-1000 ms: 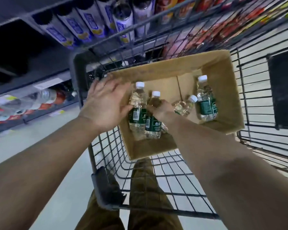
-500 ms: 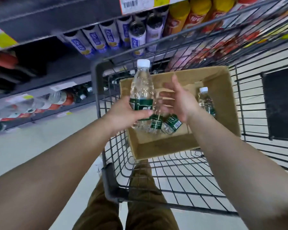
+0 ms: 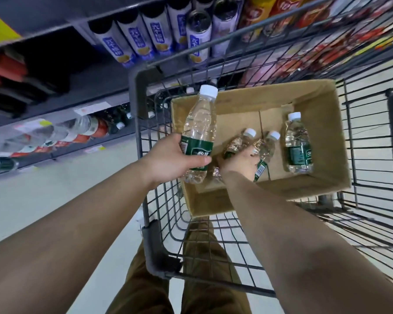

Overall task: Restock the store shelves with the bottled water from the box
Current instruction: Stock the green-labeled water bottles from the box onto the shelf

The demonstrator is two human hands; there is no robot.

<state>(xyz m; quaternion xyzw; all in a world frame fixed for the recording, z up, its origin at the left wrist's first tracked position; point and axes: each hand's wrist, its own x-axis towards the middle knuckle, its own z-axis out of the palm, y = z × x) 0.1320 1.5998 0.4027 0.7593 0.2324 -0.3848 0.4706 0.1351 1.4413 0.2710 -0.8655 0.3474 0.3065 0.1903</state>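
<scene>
Slippage is the risk: the left hand [image 3: 168, 163] grips one bottle [image 3: 199, 132] above the box [image 3: 322, 105], while right-hand fingers [image 3: 247, 152] curl over two lying bottles [image 3: 252, 145], which could roll free.

My left hand [image 3: 168, 160] grips a water bottle [image 3: 199, 132] upright above the cardboard box [image 3: 327, 132], which sits in the wire cart [image 3: 159, 200]. My right hand [image 3: 238, 163] is down in the box on two lying bottles [image 3: 241, 142]; I probably grip both. Another bottle [image 3: 297, 143] stands just beside them.
</scene>
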